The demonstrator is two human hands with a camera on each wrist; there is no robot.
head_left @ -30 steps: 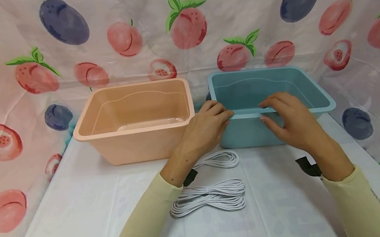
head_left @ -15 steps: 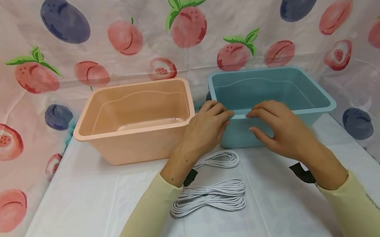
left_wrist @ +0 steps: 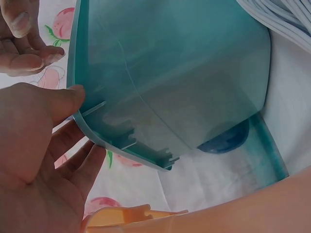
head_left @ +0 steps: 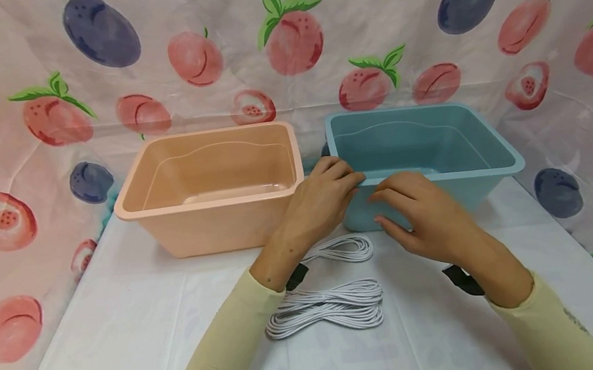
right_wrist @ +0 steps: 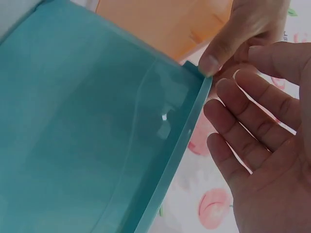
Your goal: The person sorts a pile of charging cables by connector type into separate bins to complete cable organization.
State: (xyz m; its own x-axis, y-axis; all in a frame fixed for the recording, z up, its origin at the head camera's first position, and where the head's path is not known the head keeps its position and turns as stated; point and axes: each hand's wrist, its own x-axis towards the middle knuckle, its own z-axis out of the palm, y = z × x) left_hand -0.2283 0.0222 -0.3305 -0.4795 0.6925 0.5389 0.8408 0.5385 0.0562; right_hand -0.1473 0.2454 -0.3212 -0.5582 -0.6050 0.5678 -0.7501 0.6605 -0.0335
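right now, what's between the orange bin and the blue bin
In the head view, the left hand crosses the front of the gap; behind it, patterned cloth shows.

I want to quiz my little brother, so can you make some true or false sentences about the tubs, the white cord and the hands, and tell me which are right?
1. The left hand grips the blue tub at a corner of its rim. True.
2. The peach tub is to the right of the blue tub in the head view. False: it is to the left.
3. Bundles of white cord lie on the table, in front of the tubs. True.
4. The right hand is holding some cord. False: it holds nothing.
5. The backdrop is plain, with no pictures. False: it has fruit printed on it.
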